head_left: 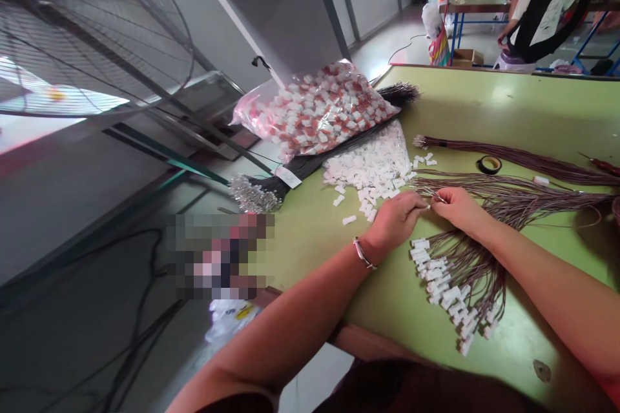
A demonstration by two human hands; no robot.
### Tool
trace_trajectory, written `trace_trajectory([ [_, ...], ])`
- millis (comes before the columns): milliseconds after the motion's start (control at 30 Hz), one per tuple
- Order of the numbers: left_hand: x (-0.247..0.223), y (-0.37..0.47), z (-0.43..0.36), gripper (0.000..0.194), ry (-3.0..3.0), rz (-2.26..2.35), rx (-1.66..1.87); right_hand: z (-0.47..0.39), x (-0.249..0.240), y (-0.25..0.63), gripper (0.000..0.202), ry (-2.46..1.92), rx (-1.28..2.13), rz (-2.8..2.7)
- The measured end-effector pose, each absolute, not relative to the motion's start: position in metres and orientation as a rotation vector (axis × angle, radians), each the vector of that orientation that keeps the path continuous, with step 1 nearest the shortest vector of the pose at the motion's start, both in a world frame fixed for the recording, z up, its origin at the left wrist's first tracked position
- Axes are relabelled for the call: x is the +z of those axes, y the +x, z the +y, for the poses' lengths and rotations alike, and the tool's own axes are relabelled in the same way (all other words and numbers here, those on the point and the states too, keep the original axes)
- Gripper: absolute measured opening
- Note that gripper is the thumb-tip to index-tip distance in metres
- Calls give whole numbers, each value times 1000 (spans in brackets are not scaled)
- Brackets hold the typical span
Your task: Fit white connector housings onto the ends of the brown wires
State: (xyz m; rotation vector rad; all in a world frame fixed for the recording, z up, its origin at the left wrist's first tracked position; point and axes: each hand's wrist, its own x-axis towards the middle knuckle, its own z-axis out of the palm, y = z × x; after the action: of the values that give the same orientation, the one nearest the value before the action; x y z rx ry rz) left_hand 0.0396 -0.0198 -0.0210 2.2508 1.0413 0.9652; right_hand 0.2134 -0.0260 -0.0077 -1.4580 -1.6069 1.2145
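My left hand (398,216), with a bracelet (362,253) at its wrist, is closed in a pinch on a small white plastic connector, mostly covered by the fingers. Close beside it, my right hand (454,208) pinches thin brown wires, whose metal-tipped ends show at the fingertips. Loose brown wires (469,187) run behind the right hand. Below both hands lies a fan of wires ending in white connectors (438,281). Just beyond the left hand is a heap of loose white connectors (371,164), a few scattered at its edge.
A clear bag of white and orange parts (324,110) rests on a black wire bundle (256,190). Toward the right are a tied brown wire bundle (504,151), a black tape roll (489,164) and a red-handled tool (605,166). A large fan (97,39) stands left; a person (537,19) sits beyond.
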Motion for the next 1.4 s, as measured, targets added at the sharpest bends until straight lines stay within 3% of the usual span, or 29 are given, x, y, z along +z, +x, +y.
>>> trace_trajectory([
  [133,-21,46,-22,12,2217,1067,987,-24,-10,214,17,-1428,1209,-1607],
  [267,-24,49,-22,4,1821,1119,1035,-26,-10,216,17,-1448,1087,-1681],
  [500,-18,46,-17,19,1334,1116,905,-38,-3,215,14,-1404,302,-2198],
  [600,-14,44,-17,17,1334,1077,855,-39,-3,214,17,-1421,185,-2251],
  [1033,-18,45,-18,10,1328,1107,1000,-29,-2,216,15,-1545,949,-1684],
  [1400,-20,47,-19,10,1627,1120,936,-28,-3,215,16,-1544,996,-1676],
])
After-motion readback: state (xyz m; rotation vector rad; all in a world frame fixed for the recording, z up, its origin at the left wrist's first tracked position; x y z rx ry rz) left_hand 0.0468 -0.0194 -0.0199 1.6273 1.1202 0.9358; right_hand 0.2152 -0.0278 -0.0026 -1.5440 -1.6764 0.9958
